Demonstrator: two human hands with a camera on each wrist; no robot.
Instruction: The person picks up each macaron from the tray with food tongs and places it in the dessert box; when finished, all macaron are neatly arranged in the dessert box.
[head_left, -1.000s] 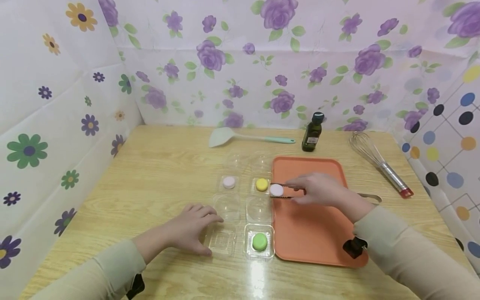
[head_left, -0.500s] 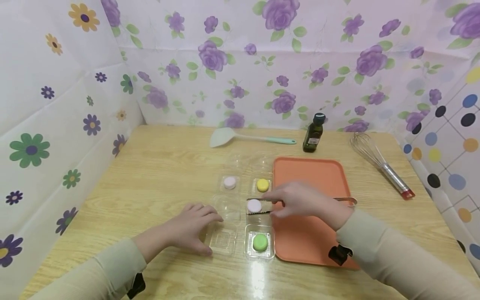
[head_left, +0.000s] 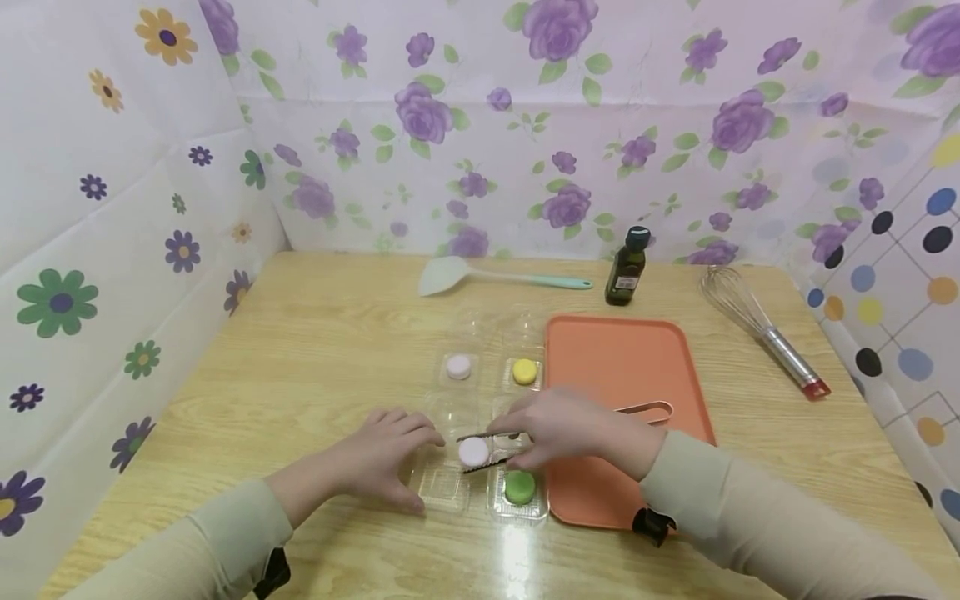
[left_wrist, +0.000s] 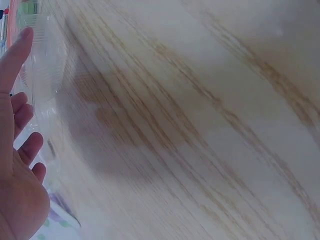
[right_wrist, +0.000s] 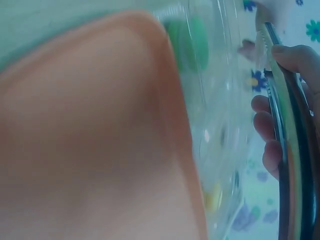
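Observation:
My right hand (head_left: 566, 429) grips metal tongs (right_wrist: 295, 165), and their tips pinch a pale lilac macaron (head_left: 473, 452). It hangs above the right edge of a clear plastic box (head_left: 442, 496). My left hand (head_left: 375, 460) sits at that box's left side, thumb and fingers spread around its edge; whether they touch it I cannot tell. Beside it, a second clear box holds a green macaron (head_left: 520, 490). Two clear boxes farther back hold a pale pink macaron (head_left: 458, 367) and a yellow macaron (head_left: 524, 372). The boxes' domed lids lie open behind them.
An orange tray (head_left: 615, 354) lies to the right of the boxes, under my right forearm. Behind stand a dark green bottle (head_left: 626, 271) and a spatula (head_left: 495, 275) lying flat. A wire whisk (head_left: 765, 329) lies at the far right. Patterned cloth walls border the table.
My right hand has carried the lilac macaron in the tongs from the tray's left edge, leftward and nearer, to the near left box. The left hand has stayed in place.

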